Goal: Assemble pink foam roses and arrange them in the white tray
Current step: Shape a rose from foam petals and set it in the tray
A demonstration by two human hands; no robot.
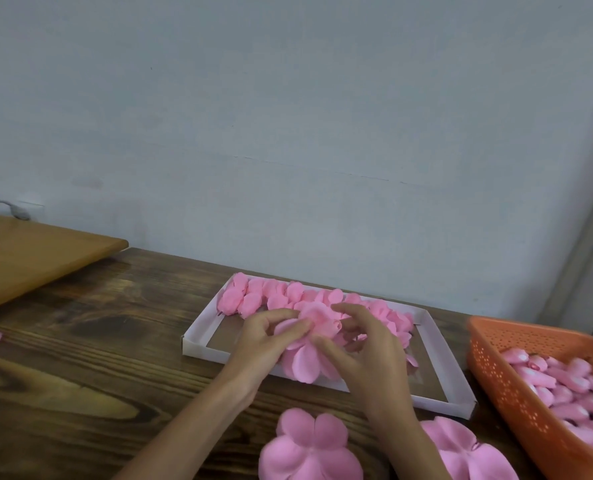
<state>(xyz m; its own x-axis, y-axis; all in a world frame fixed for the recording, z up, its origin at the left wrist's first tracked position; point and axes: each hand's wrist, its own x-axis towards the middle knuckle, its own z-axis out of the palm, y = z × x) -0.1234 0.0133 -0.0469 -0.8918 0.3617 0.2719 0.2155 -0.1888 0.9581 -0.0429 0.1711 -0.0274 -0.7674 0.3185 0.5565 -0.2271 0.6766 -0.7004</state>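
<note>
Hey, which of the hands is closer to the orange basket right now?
Right. The right hand holds the rose on the side nearer the orange basket; the left hand holds the far side.

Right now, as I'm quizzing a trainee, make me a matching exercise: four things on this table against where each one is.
1 white tray
2 orange basket
3 unfinished rose
4 flat petal piece

A held between left hand and right hand
B at the right edge, holding buds
C on the table, nearest the person
D mid-table, finished roses along its far side

Pairs: 1-D, 2-B, 3-A, 4-C
</note>
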